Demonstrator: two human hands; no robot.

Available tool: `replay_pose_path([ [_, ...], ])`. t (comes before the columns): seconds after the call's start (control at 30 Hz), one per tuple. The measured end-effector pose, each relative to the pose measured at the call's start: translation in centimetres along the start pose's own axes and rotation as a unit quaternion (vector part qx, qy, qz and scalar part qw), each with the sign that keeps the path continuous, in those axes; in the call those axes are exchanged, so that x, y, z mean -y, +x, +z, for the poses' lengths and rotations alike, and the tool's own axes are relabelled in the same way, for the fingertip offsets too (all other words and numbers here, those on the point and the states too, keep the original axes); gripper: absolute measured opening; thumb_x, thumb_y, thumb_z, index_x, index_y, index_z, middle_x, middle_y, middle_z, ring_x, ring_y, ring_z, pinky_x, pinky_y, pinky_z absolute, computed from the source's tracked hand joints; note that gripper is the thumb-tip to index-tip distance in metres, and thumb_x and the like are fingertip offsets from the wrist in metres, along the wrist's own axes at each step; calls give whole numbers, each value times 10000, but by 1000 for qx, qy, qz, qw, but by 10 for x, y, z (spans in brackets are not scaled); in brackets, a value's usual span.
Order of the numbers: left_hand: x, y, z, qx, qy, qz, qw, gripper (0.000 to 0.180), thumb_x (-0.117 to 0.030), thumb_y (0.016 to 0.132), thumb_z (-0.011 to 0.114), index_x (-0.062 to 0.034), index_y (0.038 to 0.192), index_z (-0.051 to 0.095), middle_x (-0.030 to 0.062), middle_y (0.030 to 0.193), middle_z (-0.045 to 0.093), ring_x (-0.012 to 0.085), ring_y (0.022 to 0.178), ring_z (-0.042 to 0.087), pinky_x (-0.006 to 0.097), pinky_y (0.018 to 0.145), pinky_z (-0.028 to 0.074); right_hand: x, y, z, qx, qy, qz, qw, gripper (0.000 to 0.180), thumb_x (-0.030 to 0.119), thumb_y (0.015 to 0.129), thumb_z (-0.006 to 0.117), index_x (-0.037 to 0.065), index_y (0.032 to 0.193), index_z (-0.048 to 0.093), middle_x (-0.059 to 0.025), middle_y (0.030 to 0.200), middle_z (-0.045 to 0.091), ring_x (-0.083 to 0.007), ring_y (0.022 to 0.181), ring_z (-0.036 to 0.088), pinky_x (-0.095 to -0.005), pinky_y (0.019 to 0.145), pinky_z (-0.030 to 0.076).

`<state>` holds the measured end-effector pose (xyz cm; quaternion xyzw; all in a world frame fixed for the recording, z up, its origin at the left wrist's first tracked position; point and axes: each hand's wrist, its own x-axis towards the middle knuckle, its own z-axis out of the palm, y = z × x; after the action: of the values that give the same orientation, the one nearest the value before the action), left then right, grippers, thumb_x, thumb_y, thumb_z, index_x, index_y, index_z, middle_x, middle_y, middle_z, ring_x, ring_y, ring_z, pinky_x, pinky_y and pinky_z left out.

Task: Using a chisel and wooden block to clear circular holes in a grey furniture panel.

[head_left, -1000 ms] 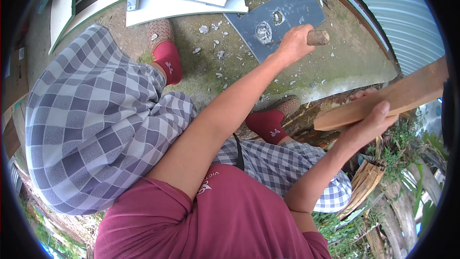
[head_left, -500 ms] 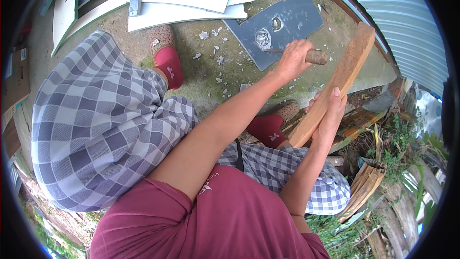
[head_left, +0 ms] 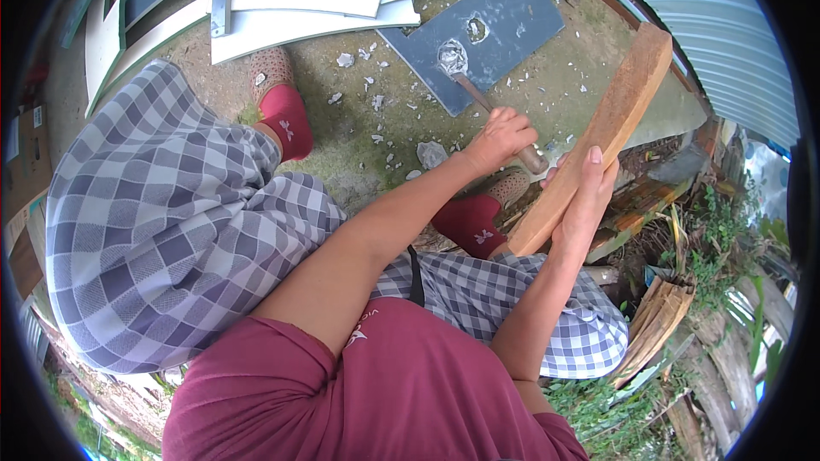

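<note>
Head view: I sit over a dark grey slab (head_left: 478,30) lying on the ground, and everything here places itself by it. My left hand (head_left: 500,138) is just below the slab's near edge, fingers curled shut around the wooden handle of a hammer (head_left: 491,111), whose head rests on a chipped, pale dent in the slab. Another broken hole shows a little further up the slab. My right hand (head_left: 585,196) is to the right of the slab, fingers wrapped tight on a long wooden plank (head_left: 602,132) that leans up and away beside it, thumb lying along the wood. Pale chips (head_left: 371,102) lie scattered left of the slab. I judge I am mid-strike, breaking the slab; the next move calls for lifting the hammer clear while keeping the plank steady.
</note>
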<state>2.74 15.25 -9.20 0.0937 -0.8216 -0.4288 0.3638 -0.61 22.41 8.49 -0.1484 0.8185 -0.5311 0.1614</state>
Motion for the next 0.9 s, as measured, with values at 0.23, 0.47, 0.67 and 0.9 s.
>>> replay_pose_path([
  [0.23, -8, 72, -33, -152, 7, -55, 987, 307, -17, 626, 693, -77, 892, 552, 83, 877, 515, 298, 885, 489, 391, 791, 395, 18, -1, 1, 2, 74, 63, 995, 484, 451, 893, 519, 39, 1108, 382, -91, 738, 515, -160, 584, 534, -277, 510, 469],
  [0.47, -13, 71, -27, -172, -93, -154, 969, 294, -59, 637, 708, -90, 871, 532, 91, 886, 516, 323, 885, 487, 415, 788, 389, 15, 0, 9, 11, 43, 61, 997, 474, 444, 895, 517, 41, 1102, 378, -92, 743, 520, -158, 585, 534, -276, 510, 471],
  [0.67, -9, 72, -25, -191, -90, -159, 964, 298, -50, 636, 709, -82, 876, 534, 95, 889, 521, 332, 882, 490, 420, 778, 399, 9, 2, 11, 12, 56, 75, 996, 457, 368, 896, 520, 12, 1148, 385, -113, 785, 528, -168, 581, 552, -289, 500, 475],
  [0.9, -3, 77, -27, -211, -65, -158, 962, 320, -50, 625, 722, -74, 886, 539, 97, 880, 529, 326, 875, 501, 412, 782, 413, 7, 2, 14, 17, 52, 77, 996, 497, 368, 889, 547, 12, 1191, 375, -115, 800, 530, -170, 583, 554, -293, 505, 475],
])
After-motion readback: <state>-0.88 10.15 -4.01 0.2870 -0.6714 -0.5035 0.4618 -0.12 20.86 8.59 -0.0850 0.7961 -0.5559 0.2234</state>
